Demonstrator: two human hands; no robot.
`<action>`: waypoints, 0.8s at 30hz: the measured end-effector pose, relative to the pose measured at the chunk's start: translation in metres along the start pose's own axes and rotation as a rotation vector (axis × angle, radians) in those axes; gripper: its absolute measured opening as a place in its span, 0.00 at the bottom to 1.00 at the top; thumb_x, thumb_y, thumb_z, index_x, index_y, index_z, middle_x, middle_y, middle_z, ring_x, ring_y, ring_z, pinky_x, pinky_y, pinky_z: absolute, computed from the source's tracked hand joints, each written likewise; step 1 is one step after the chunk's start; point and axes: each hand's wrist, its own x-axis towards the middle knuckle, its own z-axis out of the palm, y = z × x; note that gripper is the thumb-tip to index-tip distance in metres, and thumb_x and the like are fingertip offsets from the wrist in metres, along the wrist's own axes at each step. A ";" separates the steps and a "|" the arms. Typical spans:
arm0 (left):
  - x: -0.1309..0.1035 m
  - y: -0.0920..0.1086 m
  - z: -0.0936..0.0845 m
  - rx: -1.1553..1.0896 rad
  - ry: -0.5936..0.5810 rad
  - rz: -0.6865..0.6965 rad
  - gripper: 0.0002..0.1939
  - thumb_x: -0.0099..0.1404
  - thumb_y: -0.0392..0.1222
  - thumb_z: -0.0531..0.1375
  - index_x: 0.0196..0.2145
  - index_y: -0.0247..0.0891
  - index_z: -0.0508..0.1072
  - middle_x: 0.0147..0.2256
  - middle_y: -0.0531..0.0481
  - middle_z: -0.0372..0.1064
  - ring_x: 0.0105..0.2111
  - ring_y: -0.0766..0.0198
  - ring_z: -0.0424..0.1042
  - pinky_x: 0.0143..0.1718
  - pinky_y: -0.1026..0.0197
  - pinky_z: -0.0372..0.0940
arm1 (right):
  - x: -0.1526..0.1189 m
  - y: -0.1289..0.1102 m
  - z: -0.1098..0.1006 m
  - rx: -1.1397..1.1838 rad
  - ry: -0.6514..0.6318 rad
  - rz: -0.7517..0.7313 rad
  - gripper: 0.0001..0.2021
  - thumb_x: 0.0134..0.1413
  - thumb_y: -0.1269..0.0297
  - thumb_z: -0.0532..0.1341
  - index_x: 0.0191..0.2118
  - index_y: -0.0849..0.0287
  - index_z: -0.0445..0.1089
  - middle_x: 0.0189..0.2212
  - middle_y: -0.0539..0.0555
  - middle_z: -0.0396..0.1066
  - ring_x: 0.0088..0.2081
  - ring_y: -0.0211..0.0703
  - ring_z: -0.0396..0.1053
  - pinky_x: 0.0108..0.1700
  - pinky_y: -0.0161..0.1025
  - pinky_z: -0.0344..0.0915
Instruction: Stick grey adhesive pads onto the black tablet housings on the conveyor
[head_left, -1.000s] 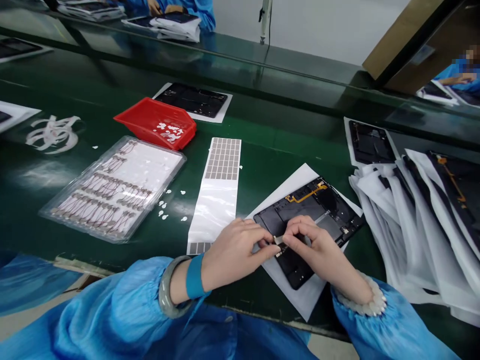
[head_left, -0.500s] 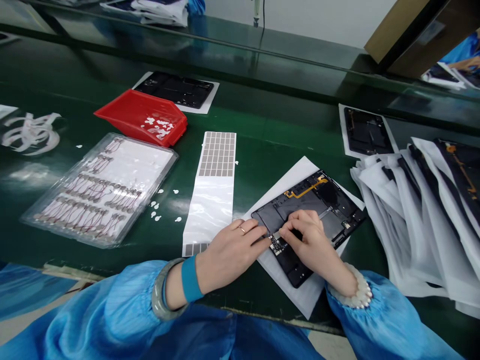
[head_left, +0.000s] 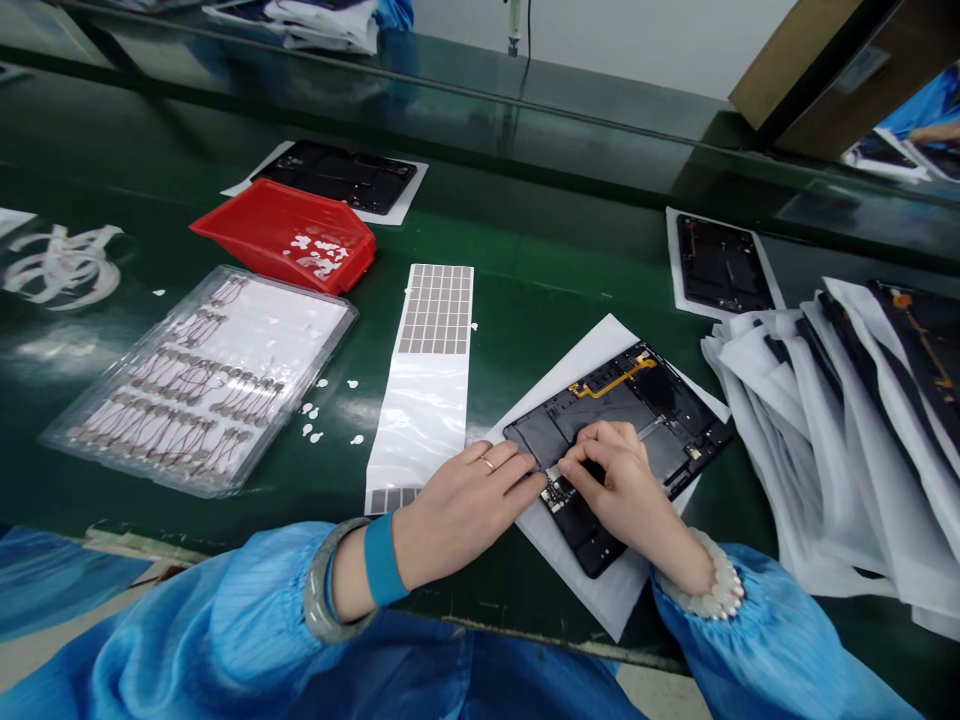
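Tablet casing, black and thin with rounded corners, lies open and slantwise on a smooth white sheet at the counter's near edge, right of centre. Across its matte inside runs a bent, glossy orange ribbon. And here is the right hand, thumb and forefinger pressed together, pinching a small, flat, pale strip just above the casing's chips. Opposite, the left hand reaches in palm down, fingers loosely spread, fingertips on the casing's left edge; its thumb is hidden.

Over to the left, a shiny label strip carries rows of grey rectangles, and a clear, stiff plastic tray holds thin, looping reddish wires. Behind that tray sits a red scoop-shaped bin with white flakes inside. On the right, soft, milky sleeves fan out in overlapping folds.
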 end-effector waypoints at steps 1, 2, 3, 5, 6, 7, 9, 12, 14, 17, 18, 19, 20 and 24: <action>0.000 0.000 0.000 0.012 -0.022 0.006 0.11 0.69 0.34 0.51 0.48 0.36 0.67 0.43 0.46 0.67 0.44 0.57 0.65 0.40 0.56 0.61 | 0.000 0.000 0.000 -0.004 0.000 0.001 0.10 0.56 0.65 0.58 0.25 0.55 0.68 0.33 0.53 0.67 0.41 0.49 0.58 0.45 0.51 0.56; 0.000 0.001 0.000 0.023 -0.048 0.012 0.13 0.69 0.34 0.50 0.50 0.36 0.66 0.43 0.46 0.66 0.44 0.56 0.65 0.40 0.56 0.61 | 0.000 0.000 0.000 -0.007 -0.001 0.000 0.10 0.57 0.65 0.57 0.25 0.55 0.68 0.33 0.53 0.67 0.41 0.49 0.58 0.45 0.51 0.56; 0.000 0.001 0.000 0.034 -0.076 0.019 0.14 0.69 0.33 0.50 0.52 0.36 0.64 0.43 0.45 0.66 0.44 0.56 0.64 0.40 0.56 0.61 | 0.000 -0.001 0.001 -0.011 -0.002 -0.001 0.10 0.57 0.65 0.57 0.25 0.55 0.68 0.33 0.53 0.67 0.41 0.49 0.58 0.45 0.51 0.56; 0.001 0.001 -0.001 0.050 -0.128 0.030 0.17 0.69 0.33 0.49 0.55 0.36 0.62 0.44 0.44 0.65 0.44 0.56 0.64 0.39 0.56 0.61 | -0.001 -0.001 0.002 -0.026 0.000 -0.005 0.10 0.57 0.64 0.57 0.25 0.55 0.68 0.33 0.53 0.67 0.41 0.49 0.59 0.45 0.51 0.56; 0.002 0.000 -0.002 0.055 -0.144 0.033 0.17 0.69 0.33 0.49 0.55 0.36 0.61 0.44 0.44 0.65 0.43 0.56 0.64 0.38 0.56 0.61 | -0.001 -0.001 0.002 -0.035 0.002 -0.009 0.10 0.57 0.64 0.57 0.25 0.55 0.69 0.33 0.53 0.67 0.41 0.49 0.59 0.45 0.51 0.57; 0.003 0.000 -0.003 0.061 -0.155 0.037 0.17 0.69 0.33 0.49 0.55 0.36 0.61 0.44 0.44 0.65 0.43 0.56 0.64 0.38 0.56 0.61 | -0.001 0.000 0.002 -0.044 0.001 -0.019 0.10 0.57 0.64 0.57 0.25 0.55 0.69 0.33 0.53 0.67 0.41 0.49 0.60 0.45 0.51 0.57; 0.004 -0.001 -0.004 0.074 -0.168 0.048 0.17 0.69 0.33 0.49 0.54 0.35 0.62 0.43 0.44 0.65 0.42 0.57 0.64 0.39 0.56 0.60 | 0.000 0.002 -0.002 -0.054 -0.003 -0.053 0.10 0.57 0.63 0.57 0.25 0.55 0.69 0.33 0.54 0.67 0.40 0.48 0.61 0.44 0.50 0.59; 0.007 -0.001 -0.006 0.094 -0.172 0.082 0.15 0.68 0.32 0.50 0.52 0.35 0.64 0.42 0.45 0.65 0.41 0.57 0.64 0.38 0.56 0.59 | 0.002 0.009 -0.013 -0.054 0.129 -0.088 0.09 0.59 0.62 0.55 0.32 0.56 0.71 0.35 0.55 0.66 0.41 0.48 0.62 0.45 0.48 0.61; 0.008 -0.002 -0.007 0.107 -0.159 0.117 0.15 0.68 0.32 0.50 0.52 0.34 0.64 0.42 0.45 0.65 0.41 0.57 0.64 0.38 0.57 0.59 | 0.002 0.016 -0.021 -0.034 0.252 -0.079 0.10 0.59 0.61 0.54 0.38 0.57 0.71 0.37 0.57 0.66 0.42 0.47 0.64 0.47 0.48 0.61; 0.013 -0.004 -0.008 0.127 -0.148 0.142 0.15 0.68 0.32 0.51 0.51 0.33 0.65 0.41 0.45 0.66 0.42 0.57 0.64 0.39 0.57 0.58 | 0.003 0.025 -0.024 0.018 0.267 -0.075 0.10 0.59 0.61 0.54 0.40 0.56 0.71 0.38 0.57 0.66 0.43 0.48 0.65 0.48 0.48 0.62; 0.015 -0.005 -0.009 0.124 -0.149 0.136 0.13 0.68 0.34 0.52 0.50 0.33 0.65 0.41 0.46 0.66 0.42 0.56 0.64 0.39 0.56 0.58 | 0.003 0.027 -0.022 0.030 0.238 -0.083 0.10 0.59 0.61 0.54 0.40 0.56 0.71 0.38 0.56 0.67 0.43 0.48 0.65 0.48 0.48 0.62; 0.017 -0.006 -0.009 0.115 -0.151 0.126 0.12 0.69 0.37 0.52 0.49 0.34 0.66 0.40 0.46 0.66 0.42 0.56 0.64 0.39 0.56 0.58 | 0.003 0.028 -0.020 0.034 0.212 -0.092 0.09 0.59 0.61 0.54 0.40 0.56 0.70 0.38 0.56 0.67 0.43 0.48 0.65 0.48 0.48 0.62; 0.019 -0.007 -0.010 0.102 -0.157 0.118 0.11 0.69 0.39 0.53 0.47 0.36 0.67 0.39 0.47 0.66 0.42 0.56 0.64 0.39 0.56 0.58 | 0.004 0.029 -0.017 0.032 0.189 -0.098 0.09 0.59 0.62 0.54 0.40 0.56 0.70 0.38 0.56 0.68 0.43 0.48 0.65 0.48 0.48 0.62; 0.026 -0.008 -0.010 0.021 -0.193 0.148 0.07 0.68 0.38 0.54 0.43 0.39 0.68 0.41 0.48 0.66 0.43 0.58 0.64 0.40 0.56 0.56 | 0.005 0.028 -0.009 -0.008 0.137 -0.096 0.09 0.60 0.63 0.54 0.40 0.57 0.70 0.38 0.57 0.68 0.43 0.48 0.64 0.48 0.49 0.61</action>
